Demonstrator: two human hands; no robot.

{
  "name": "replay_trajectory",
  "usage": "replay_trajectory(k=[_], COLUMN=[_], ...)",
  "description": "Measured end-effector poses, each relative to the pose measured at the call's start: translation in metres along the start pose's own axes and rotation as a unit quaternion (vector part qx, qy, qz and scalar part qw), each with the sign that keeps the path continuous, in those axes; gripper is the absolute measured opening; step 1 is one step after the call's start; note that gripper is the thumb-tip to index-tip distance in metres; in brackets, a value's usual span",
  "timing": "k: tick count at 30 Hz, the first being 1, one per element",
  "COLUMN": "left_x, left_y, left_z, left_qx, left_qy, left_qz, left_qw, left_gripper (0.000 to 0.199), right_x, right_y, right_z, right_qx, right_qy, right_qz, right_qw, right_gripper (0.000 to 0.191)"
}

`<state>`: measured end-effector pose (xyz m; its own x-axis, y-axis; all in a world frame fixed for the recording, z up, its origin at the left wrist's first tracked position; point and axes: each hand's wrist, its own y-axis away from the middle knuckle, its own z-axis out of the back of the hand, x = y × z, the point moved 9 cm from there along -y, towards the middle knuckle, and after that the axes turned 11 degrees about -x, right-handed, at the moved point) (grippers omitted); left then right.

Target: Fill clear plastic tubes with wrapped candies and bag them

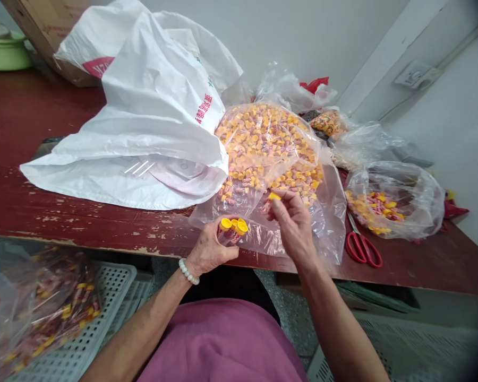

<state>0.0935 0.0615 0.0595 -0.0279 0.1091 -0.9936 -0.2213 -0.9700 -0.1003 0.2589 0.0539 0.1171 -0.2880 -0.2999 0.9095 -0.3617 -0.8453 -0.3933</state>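
My left hand point(210, 245) is wrapped round a few small clear tubes with yellow caps point(234, 227) and pink-red contents, held upright near the table's front edge. Between the thumb and fingers of my right hand point(292, 217) is one more yellow-capped tube point(271, 200), pinched over the mouth of a big clear plastic bag. That bag point(330, 233) lies on the table and is full of the same kind of tubes point(269, 135). The fingertips of my left hand are partly hidden behind the tubes.
A large white woven sack point(143, 106) covers the table's left part. Red-handled scissors point(362, 246) lie right of the tubes, beside a smaller open bag point(420, 204) of yellow-capped pieces. White crates point(119, 278) stand below the worn red table point(83, 223).
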Motion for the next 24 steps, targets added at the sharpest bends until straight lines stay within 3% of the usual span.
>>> replay_trajectory(k=[4,8,12,15,18,21,24], left_x=[-0.002,-0.003,-0.003,-0.001,0.002,0.006,0.016], left_y=[0.003,0.005,0.005,0.004,0.005,0.005,0.006], left_z=[-0.012,-0.010,-0.003,0.001,0.001,-0.001,-0.003], left_qx=[0.025,0.009,-0.006,-0.009,-0.012,-0.017,-0.024], left_qy=[-0.026,-0.041,-0.026,0.005,0.007,0.021,0.048], left_qz=[-0.013,-0.035,-0.025,0.012,0.040,0.054,0.080], left_qw=[0.999,0.999,0.999,1.000,0.999,0.998,0.995], left_gripper=[0.045,0.027,0.031,0.034,0.032,0.030,0.031], right_x=[0.042,0.057,0.062,0.066,0.058,0.043,0.037], right_y=[0.044,0.058,0.059,0.062,0.072,0.079,0.082], right_z=[-0.025,-0.042,-0.044,-0.044,-0.053,-0.065,-0.073], right_qx=[0.046,0.074,0.098,0.103,0.139,0.165,0.151], right_qy=[0.051,0.136,0.173,0.216,0.298,0.359,0.360], right_qz=[0.085,0.194,0.242,0.284,0.327,0.336,0.352], right_qw=[0.994,0.969,0.950,0.928,0.886,0.855,0.851], right_gripper=[0.016,0.010,0.017,0.052,0.076,0.074,0.061])
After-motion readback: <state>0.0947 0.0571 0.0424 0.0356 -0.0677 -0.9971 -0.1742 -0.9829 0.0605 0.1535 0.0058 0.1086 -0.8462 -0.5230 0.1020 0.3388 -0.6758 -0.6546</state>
